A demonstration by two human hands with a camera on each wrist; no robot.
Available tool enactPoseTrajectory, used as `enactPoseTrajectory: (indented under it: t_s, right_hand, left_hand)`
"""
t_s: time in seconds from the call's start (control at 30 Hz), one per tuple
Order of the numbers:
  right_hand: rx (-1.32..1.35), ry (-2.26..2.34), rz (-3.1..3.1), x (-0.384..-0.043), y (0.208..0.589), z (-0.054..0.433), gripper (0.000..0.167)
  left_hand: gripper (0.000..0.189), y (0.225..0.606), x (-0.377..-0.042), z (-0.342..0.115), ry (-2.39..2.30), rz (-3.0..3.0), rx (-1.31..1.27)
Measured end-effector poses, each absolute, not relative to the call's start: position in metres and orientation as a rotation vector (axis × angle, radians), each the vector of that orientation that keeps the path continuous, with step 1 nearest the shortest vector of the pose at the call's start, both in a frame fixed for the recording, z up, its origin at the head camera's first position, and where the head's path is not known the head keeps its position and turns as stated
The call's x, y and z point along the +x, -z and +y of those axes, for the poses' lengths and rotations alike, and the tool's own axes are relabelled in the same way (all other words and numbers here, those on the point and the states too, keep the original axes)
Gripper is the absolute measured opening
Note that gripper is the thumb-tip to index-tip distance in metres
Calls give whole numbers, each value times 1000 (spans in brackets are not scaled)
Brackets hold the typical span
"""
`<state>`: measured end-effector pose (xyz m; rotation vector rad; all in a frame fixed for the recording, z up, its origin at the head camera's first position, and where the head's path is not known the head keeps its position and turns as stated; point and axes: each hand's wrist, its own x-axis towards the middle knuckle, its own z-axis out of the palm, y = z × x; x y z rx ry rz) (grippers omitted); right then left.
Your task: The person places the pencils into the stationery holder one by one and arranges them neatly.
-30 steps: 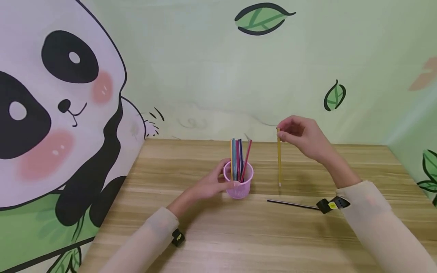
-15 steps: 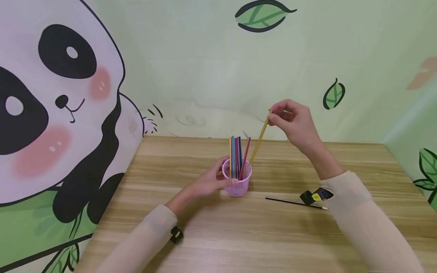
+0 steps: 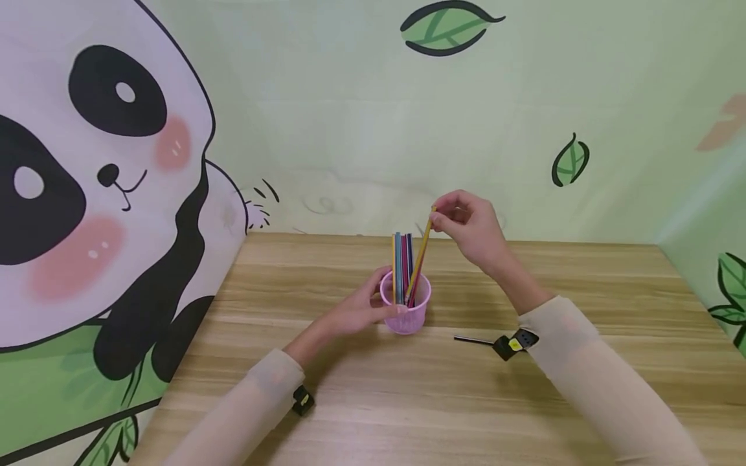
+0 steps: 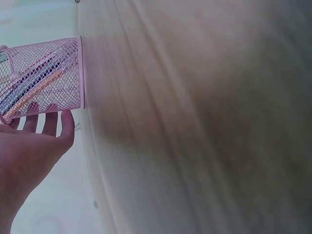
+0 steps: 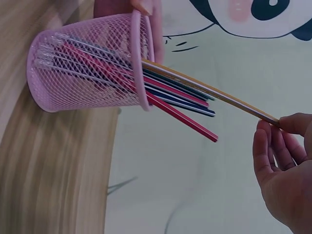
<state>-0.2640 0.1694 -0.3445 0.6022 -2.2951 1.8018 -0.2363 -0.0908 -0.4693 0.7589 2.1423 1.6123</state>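
Observation:
A pink mesh pencil cup (image 3: 405, 323) stands upright on the table. My left hand (image 3: 358, 310) grips it from the left, thumb at the front of the rim and fingers round the far side. Several pencils (image 3: 399, 259) lean inside. Between thumb and fingertips, my right hand (image 3: 474, 230) pinches the top end of a yellow pencil (image 3: 422, 252). Its eraser end is down in the cup's mouth, tilted, in front of a red pencil (image 5: 183, 119) that juts out in the right wrist view. On the table lies a black pencil (image 3: 472, 340), partly hidden by the right wrist camera.
The wooden table (image 3: 361, 414) runs back to a pale green wall (image 3: 326, 116) printed with a panda and leaves. Black cameras are strapped at both cuffs; the right one (image 3: 513, 345) hangs over the black pencil.
My right hand has moved left with the yellow pencil, from beside the cup to above it, and the pencil's lower end has entered the cup. The left hand stays on the cup.

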Motion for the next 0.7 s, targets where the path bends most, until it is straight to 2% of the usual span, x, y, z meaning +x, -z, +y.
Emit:
enactPoseTrajectory:
  t_s: [0.7]
  right_hand:
    - [619,-1714,-2450,-259,375,149,17]
  left_hand:
    - [81,472,-237,-92,-1618,2129,750]
